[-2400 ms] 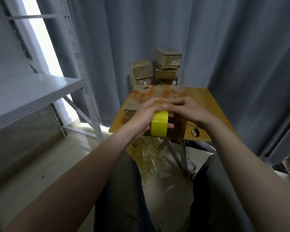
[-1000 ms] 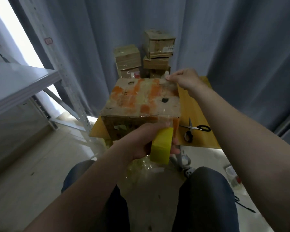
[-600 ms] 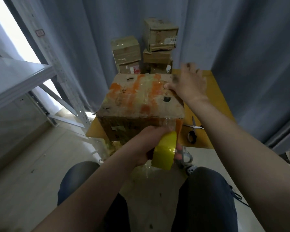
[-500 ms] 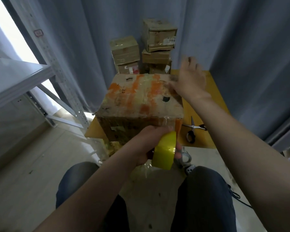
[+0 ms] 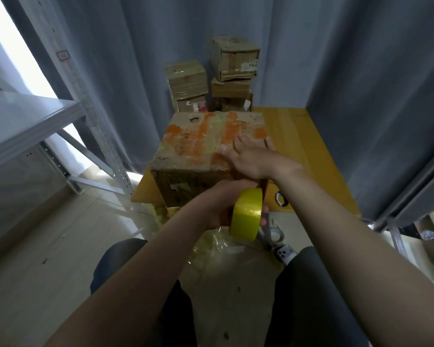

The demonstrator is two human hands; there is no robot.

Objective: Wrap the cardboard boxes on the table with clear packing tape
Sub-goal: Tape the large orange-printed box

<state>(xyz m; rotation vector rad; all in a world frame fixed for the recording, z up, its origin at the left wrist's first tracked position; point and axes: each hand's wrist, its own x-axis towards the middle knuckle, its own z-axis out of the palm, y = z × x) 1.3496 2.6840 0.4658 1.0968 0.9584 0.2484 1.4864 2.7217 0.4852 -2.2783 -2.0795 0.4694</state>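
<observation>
The box (image 5: 198,144) stands on the near left part of the table (image 5: 301,136), its top blotched with orange and glossy with tape already laid across it. The right hand (image 5: 252,160) lies flat on that top near the right near corner, its fingers straight and a little spread, pressing down. Just below, against the near face of the box by its right edge, the left hand (image 5: 217,204) has its fingers curled round the roll of tape (image 5: 246,214), which looks yellow on the roll and is held on edge. The step in hand seems to be sticking a strip over the top and round the near edge, the right hand smoothing it while the left feeds from the roll. I cannot make out the strip itself between roll and box. The next move likely calls for drawing the roll down the near face under steady tension so the tape lies without creases, then turning the box or cutting. The scissors (image 5: 281,199) lie on the table just right of the box, within reach. A stack of smaller boxes (image 5: 233,58) sits behind; whether on the table I cannot tell. A heap of crumpled film (image 5: 211,246) lies on the floor between the knees, a grey curtain (image 5: 348,71) hangs around, and a metal shelf (image 5: 23,116) stands to the left.
</observation>
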